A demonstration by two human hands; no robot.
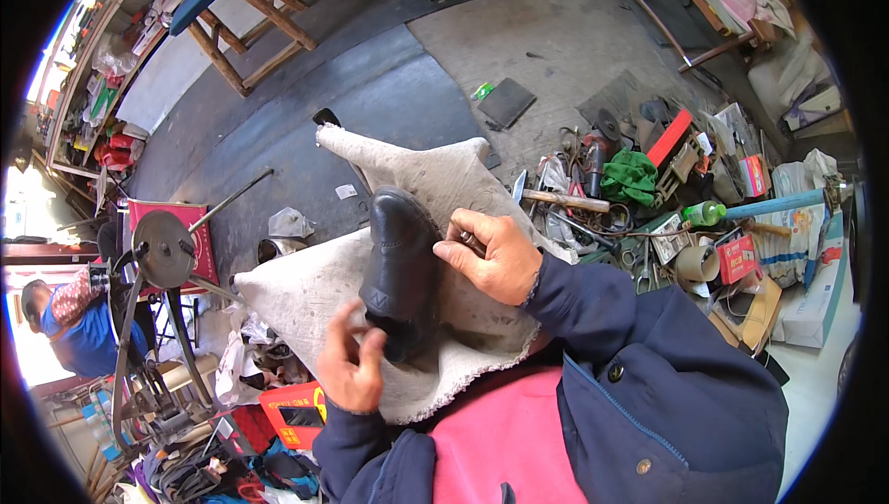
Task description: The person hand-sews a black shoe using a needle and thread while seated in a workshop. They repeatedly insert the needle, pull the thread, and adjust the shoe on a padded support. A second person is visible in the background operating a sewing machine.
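Observation:
A black leather shoe lies on a pale, stained cloth spread over my lap, its toe pointing away from me. My left hand is beside the heel end, slightly blurred, fingers apart and nothing seen in them. To the right of the shoe's front half, my right hand is closed in a pinch. A small dark piece shows between its thumb and fingers, too little of it to name. The fingertips are close to the shoe's edge; whether they touch it I cannot tell.
At right lies a heap of tools, with a hammer, a green cloth and scissors. A metal stand with a round plate is at left, near a person in blue. A wooden stool stands at far left.

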